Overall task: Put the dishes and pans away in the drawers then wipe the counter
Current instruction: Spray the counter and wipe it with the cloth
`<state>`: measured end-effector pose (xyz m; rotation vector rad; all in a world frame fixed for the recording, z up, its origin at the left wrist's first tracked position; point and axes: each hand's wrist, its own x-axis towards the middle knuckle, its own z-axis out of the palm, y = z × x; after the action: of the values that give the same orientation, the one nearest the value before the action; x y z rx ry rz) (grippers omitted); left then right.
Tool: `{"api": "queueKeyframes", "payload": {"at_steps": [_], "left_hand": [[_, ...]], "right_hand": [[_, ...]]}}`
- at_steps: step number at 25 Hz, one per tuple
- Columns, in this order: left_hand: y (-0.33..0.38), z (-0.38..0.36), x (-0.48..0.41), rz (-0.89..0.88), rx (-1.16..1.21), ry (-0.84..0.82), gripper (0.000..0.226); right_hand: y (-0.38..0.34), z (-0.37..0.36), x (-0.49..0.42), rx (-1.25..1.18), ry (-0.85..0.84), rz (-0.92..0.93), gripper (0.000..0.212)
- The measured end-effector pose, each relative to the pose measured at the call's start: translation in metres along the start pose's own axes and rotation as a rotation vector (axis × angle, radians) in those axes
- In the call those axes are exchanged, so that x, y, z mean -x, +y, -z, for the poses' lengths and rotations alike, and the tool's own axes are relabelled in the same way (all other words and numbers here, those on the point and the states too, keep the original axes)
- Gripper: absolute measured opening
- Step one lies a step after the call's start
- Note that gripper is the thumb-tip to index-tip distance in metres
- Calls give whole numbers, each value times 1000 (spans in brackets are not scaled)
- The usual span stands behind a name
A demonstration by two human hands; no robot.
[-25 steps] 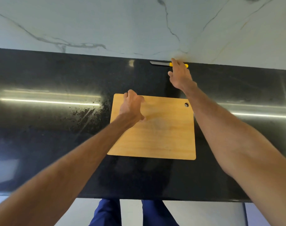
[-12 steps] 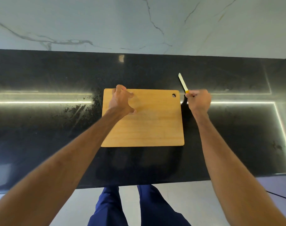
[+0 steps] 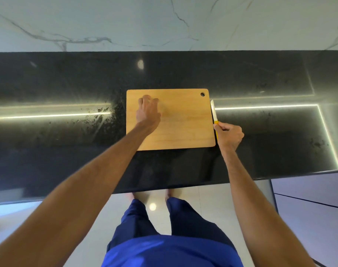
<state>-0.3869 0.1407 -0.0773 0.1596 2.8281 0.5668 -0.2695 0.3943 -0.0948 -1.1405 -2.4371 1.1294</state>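
I see a wooden cutting board (image 3: 183, 120) lying flat on the black counter (image 3: 58, 81), near the middle of the view, with its hanging hole (image 3: 202, 94) at the board's 1 o'clock corner. My left hand (image 3: 147, 113) rests palm down on the board's 10 o'clock part, fingers (image 3: 146, 99) loosely spread and pointing toward 12 o'clock, holding nothing; it only presses or rests on the wood, and I cannot tell which. My right hand (image 3: 228, 134) sits at 3 o'clock from the board, just beside its right edge, curled closed around the yellow handle of a small knife (image 3: 214, 112). The blade is pale and points toward 12 o'clock, running along the board's right edge, very close to it; whether it touches the board I cannot tell. At 9 o'clock from the board the counter carries a scatter of light specks and smears (image 3: 102, 114). Bright strip-light reflections cross the counter to both sides. Behind the counter, at 12 o'clock, rises a white marble wall (image 3: 164, 22) with grey veins. At 6 o'clock I see blue trousers (image 3: 170, 237) over a pale floor, and at 4 o'clock pale cabinet fronts (image 3: 310, 201).
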Motion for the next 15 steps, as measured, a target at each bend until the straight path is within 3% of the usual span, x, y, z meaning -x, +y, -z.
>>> {"api": "queueKeyframes", "payload": {"at_steps": [12, 15], "left_hand": [[-10, -7, 45, -66, -71, -108, 58], [-10, -7, 52, -82, -79, -113, 58]], "right_hand": [[0, 6, 9, -22, -30, -33, 23], [0, 7, 10, -9, -23, 10, 13]]}}
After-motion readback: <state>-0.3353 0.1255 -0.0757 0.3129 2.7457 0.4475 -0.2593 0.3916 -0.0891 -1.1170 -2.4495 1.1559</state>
